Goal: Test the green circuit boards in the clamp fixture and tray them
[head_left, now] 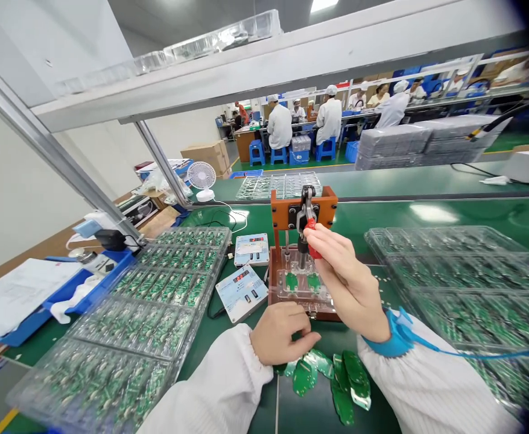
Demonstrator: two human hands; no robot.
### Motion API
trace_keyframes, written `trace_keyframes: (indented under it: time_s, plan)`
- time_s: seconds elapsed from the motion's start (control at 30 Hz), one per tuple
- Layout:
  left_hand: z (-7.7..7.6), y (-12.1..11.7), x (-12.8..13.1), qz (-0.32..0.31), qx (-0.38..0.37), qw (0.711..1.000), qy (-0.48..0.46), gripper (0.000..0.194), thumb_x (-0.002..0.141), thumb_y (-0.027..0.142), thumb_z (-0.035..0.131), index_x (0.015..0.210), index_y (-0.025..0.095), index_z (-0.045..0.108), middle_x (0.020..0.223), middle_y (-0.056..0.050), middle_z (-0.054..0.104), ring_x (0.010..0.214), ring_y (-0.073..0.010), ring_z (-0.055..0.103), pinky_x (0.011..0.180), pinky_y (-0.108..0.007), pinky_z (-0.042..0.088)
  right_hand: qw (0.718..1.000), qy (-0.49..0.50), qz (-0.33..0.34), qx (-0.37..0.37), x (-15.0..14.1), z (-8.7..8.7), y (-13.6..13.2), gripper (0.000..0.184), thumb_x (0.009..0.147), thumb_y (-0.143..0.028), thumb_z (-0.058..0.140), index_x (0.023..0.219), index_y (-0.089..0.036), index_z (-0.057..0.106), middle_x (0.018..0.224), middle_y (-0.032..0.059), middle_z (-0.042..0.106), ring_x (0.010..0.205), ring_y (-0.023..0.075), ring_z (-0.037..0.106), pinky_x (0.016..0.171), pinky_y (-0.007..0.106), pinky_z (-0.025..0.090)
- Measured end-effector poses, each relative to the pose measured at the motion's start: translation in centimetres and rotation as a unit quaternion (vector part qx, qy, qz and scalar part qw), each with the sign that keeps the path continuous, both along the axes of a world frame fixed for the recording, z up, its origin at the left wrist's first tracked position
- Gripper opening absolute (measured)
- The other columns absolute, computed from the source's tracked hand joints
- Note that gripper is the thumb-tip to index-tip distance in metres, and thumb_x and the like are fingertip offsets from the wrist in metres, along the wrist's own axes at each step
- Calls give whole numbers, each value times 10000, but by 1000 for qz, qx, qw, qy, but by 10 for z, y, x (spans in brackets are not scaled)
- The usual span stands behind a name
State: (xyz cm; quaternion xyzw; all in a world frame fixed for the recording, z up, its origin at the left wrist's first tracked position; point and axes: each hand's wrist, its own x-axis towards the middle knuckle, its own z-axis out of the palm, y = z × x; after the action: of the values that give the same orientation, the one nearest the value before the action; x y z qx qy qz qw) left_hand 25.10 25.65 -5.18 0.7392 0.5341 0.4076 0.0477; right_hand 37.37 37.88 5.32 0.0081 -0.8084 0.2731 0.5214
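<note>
Workbench [352, 226], glossy and dark green, spreads before me and catches white glare beneath a pale slanting shelf [223, 81]. Farther back, co-workers [280, 125] in white coats and caps work along another line, some on blue stools [256, 153]. A small white fan [201, 175] stands to my left.

Straight ahead is my press fixture [302, 244]: orange frame [274, 214], metal toggle clamp [308, 202], reddish-brown base [274, 292]. Two green circuit boards [291, 281] sit side by side in it. My right hand [352, 277] is wrapped around the red handle [311, 224]; my left hand [282, 334] lies half curled just before the base, thumb apart, and I cannot tell whether its fingers hold anything.

Loose boards [304, 378], flat, shiny and rounded, are heaped between my forearms. Clear plastic trays [199, 309], compartmented and filled with boards, flank me. Two pale, boxy testers [242, 293] show red digits. My white sleeves [219, 377] look finely ribbed; a blue strap [393, 336] rings my right wrist.
</note>
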Motion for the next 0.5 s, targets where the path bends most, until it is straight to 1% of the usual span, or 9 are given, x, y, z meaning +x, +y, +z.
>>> trace_keyframes:
  time_s: [0.1,0.2,0.27,0.3,0.33,0.37,0.4,0.43,0.5]
  plan:
    - [17,-5,-7,-45,-84,990,-104,366,1002,424,563,732,181,607,734,-53,668,707,-165,625,683,-290,495,1000,1,16,-17,0,-3,-3,678,993,-11,458,1541,-409,415,1554,-78,517,1498,216,418,1221,483,440]
    - [50,-13,-29,-99,-204,961,-156,338,992,432,591,822,166,712,851,-88,734,786,-177,685,776,-298,545,1000,2,27,-12,-1,-4,-3,681,999,-22,454,1556,-409,385,1568,-74,499,1513,223,394,1220,492,446]
    - [71,-16,-55,-82,-270,948,-147,303,981,412,609,857,175,750,867,-81,753,802,-186,704,800,-304,554,1000,5,28,-3,-1,-4,-2,678,1002,-31,452,1559,-410,377,1568,-68,500,1511,231,399,1218,505,449]
    - [80,-16,-71,-50,-294,945,-133,275,971,405,618,893,184,762,887,-77,763,827,-198,715,814,-313,560,1000,6,27,0,-1,-3,-2,676,1004,-37,451,1562,-411,373,1568,-65,500,1511,234,400,1218,509,449]
    - [85,-14,-87,1,-310,945,-109,254,954,410,631,945,197,769,923,-75,771,861,-215,722,825,-326,566,1000,7,25,3,-1,-3,-1,674,1006,-43,447,1564,-412,367,1569,-63,500,1510,236,401,1218,511,450]
    - [88,-10,-102,60,-326,941,-71,261,935,419,641,1017,206,768,992,-84,772,914,-239,727,843,-347,573,1000,7,24,5,-1,-3,-1,671,1009,-49,445,1566,-414,361,1569,-62,499,1512,238,398,1215,513,453]
    - [88,-5,-116,123,-337,933,-21,307,906,427,664,1107,214,757,1099,-101,759,1022,-273,716,905,-384,569,1000,7,23,5,-1,-3,-1,669,1011,-55,443,1567,-417,358,1568,-61,501,1514,240,394,1211,514,458]
    - [85,1,-128,177,-348,920,34,414,848,439,722,1203,227,732,1248,-120,714,1183,-322,660,1006,-443,533,1000,8,22,4,-1,-2,-2,666,1013,-58,441,1567,-419,358,1567,-61,503,1515,242,392,1207,516,462]
    - [76,14,-145,227,-363,899,95,751,652,432,877,1343,225,665,1497,-174,538,1443,-453,408,1161,-608,359,1000,9,24,1,-1,-2,-2,661,1015,-57,437,1563,-420,364,1562,-58,509,1512,242,399,1203,520,465]
